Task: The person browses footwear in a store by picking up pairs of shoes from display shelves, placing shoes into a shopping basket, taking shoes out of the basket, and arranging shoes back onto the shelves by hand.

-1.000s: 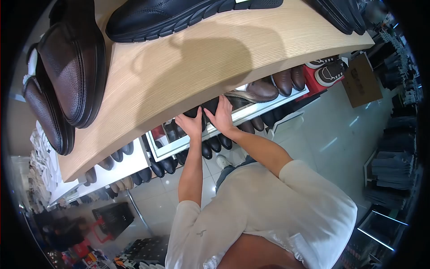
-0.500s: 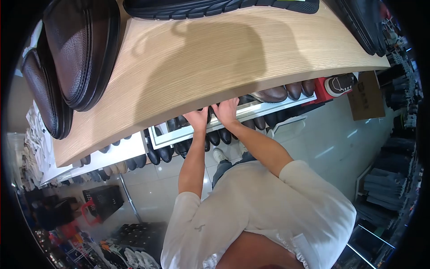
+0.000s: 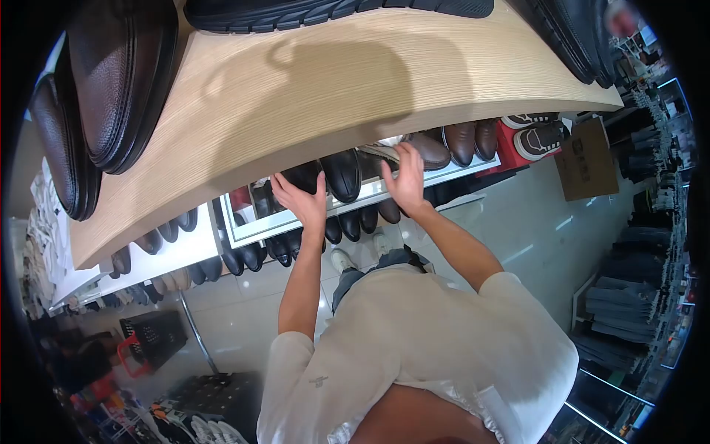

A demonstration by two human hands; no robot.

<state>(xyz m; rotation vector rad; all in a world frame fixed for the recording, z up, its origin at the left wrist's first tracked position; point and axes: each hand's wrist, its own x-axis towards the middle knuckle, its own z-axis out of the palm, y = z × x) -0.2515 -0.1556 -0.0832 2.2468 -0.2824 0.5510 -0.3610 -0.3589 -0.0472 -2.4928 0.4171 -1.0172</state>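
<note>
A pair of black leather shoes, the nearer one a black shoe [image 3: 342,177], stands toes toward me on the lower glass-topped shelf [image 3: 255,235]. My left hand [image 3: 302,203] is at the toe of the left black shoe [image 3: 302,175], its thumb and fingers spread to either side. To the right, my right hand [image 3: 406,177] is open over the shelf, thumb apart from the fingers. Its fingers overlap a grey-brown shoe [image 3: 381,153] and lie close to a brown shoe [image 3: 431,152]. The shoes' heels are hidden under the upper wooden shelf.
The wooden shelf [image 3: 296,96] juts out above my hands and carries large dark shoes [image 3: 122,81]. Several shoes line a row below the glass. At the right are sneakers [image 3: 538,142] on a red box and a cardboard box [image 3: 588,159]. Folded jeans [image 3: 629,300] lie farther right.
My hands have drawn back from under the wooden shelf's edge and moved apart, left and right. The black pair now shows between and beside them. The view has shifted slightly.
</note>
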